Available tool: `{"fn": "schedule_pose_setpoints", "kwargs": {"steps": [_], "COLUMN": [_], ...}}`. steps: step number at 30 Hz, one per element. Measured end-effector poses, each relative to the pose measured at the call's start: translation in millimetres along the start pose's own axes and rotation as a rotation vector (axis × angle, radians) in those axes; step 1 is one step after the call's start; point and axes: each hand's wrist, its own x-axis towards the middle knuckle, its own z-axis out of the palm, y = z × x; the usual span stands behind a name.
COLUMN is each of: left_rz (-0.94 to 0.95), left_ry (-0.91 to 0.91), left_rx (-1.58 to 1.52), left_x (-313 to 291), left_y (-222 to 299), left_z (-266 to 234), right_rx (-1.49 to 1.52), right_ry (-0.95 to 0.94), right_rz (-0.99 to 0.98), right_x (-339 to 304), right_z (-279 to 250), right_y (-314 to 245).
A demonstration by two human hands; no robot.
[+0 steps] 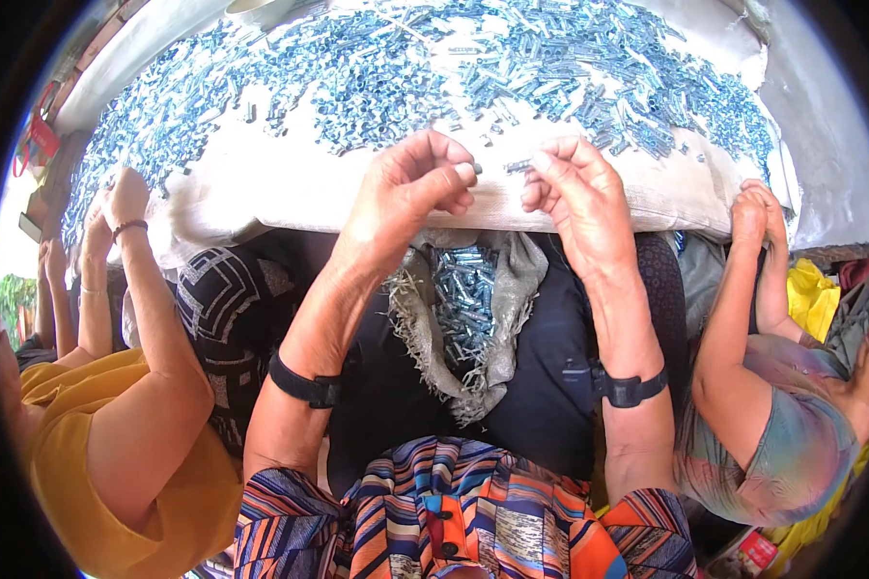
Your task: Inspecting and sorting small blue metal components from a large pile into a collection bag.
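Observation:
My left hand (407, 191) is closed, thumb against forefinger, on a small dark metal piece (477, 168) of which only the end shows. Opposite it, my right hand (587, 198) pinches a short silvery metal fastener (518, 166) that points toward the left hand. A small gap separates the two pieces. Both hands are above the near edge of a table covered in pale cloth (290, 207). Below them, between my legs, an open frayed woven sack (512, 333) holds many bluish metal fasteners (465, 289).
Loose bluish metal sleeves (357, 111) and longer pieces (637, 87) lie spread over the table. A person in a yellow top (135, 454) works close on my left, another in a multicoloured top (772, 425) on my right. A pale bowl (259, 10) stands at the far edge.

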Motion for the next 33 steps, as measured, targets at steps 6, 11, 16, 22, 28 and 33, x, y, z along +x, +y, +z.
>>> {"fn": "schedule_pose_setpoints", "kwargs": {"steps": [6, 11, 16, 22, 28, 33], "left_rz": [-0.051, -0.060, -0.081, -0.061, -0.055, -0.048], "left_ry": [-0.025, -0.020, -0.073, -0.126, -0.280, -0.324], "left_rx": [-0.186, -0.208, -0.247, -0.134, -0.392, -0.467], "left_x": [-20.1, -24.6, -25.4, -26.6, -41.4, -45.7], "left_y": [-2.3, -1.7, -3.8, -4.4, -14.7, -20.7], "left_z": [3.1, 1.1, -1.1, -1.4, 4.6, 4.5], "right_rx": [0.085, 0.204, 0.365, 0.289, 0.482, 0.560], "right_ry": [-0.055, -0.091, -0.124, -0.119, -0.253, -0.250], "right_rz": [0.053, 0.062, 0.090, 0.082, 0.233, 0.279], "right_x": [-21.8, -27.6, -32.7, -41.1, -56.2, -63.4], "right_z": [17.6, 19.7, 18.5, 16.2, 18.9, 23.7], "right_y": [7.8, 12.8, 20.0, 22.0, 28.4, 29.6]}}
